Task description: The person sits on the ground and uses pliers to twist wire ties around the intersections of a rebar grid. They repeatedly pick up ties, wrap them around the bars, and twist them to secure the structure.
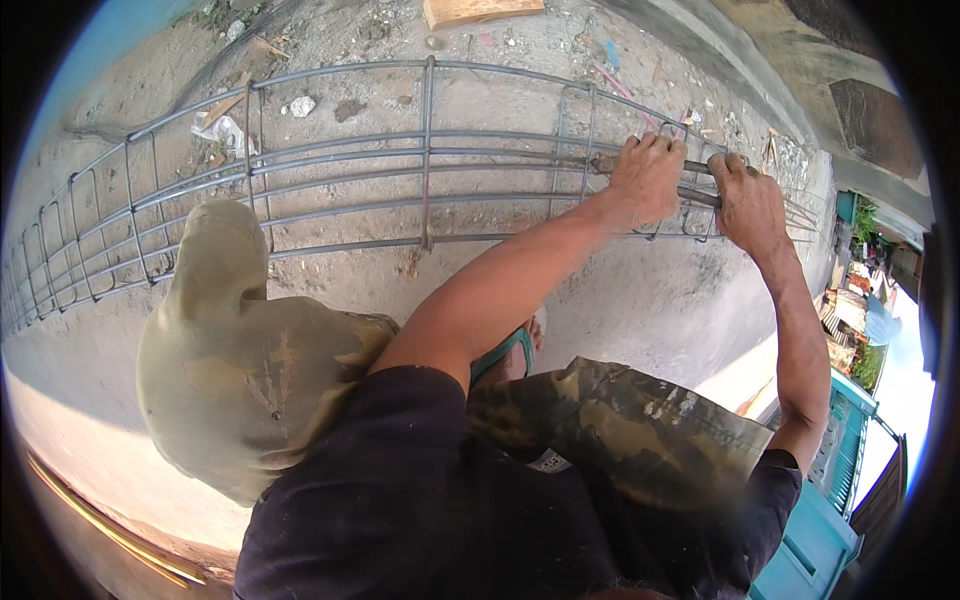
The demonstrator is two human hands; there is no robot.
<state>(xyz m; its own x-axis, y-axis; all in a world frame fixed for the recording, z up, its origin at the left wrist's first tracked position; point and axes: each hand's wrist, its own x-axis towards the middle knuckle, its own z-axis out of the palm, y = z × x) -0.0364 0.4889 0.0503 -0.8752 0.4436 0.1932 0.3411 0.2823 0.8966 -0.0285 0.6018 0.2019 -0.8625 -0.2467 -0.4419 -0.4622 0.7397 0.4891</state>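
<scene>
A long cage of steel reinforcing bars [337, 154], with rectangular stirrups [427, 150] around its lengthwise bars, spans the view from left to right. Near its right end, my left hand [649, 178] is closed over a two-handled dark metal tool [699, 196], possibly pincers. Its rusty head [602, 163] shows just left of that hand, by a stirrup. My right hand [750, 199] grips the ends of both handles, a short way right of my left hand. The jaws' hold on any bar or wire cannot be made out, and my fingers hide part of the tool.
A wood offcut [484, 10] lies on the rubble-strewn ground beyond the cage. Clear plastic [225, 135], a wood scrap and a white stone [302, 106] are near its bars. A concrete ledge [720, 45] runs at upper right. My knees and a sandalled foot [517, 354] are close to the cage.
</scene>
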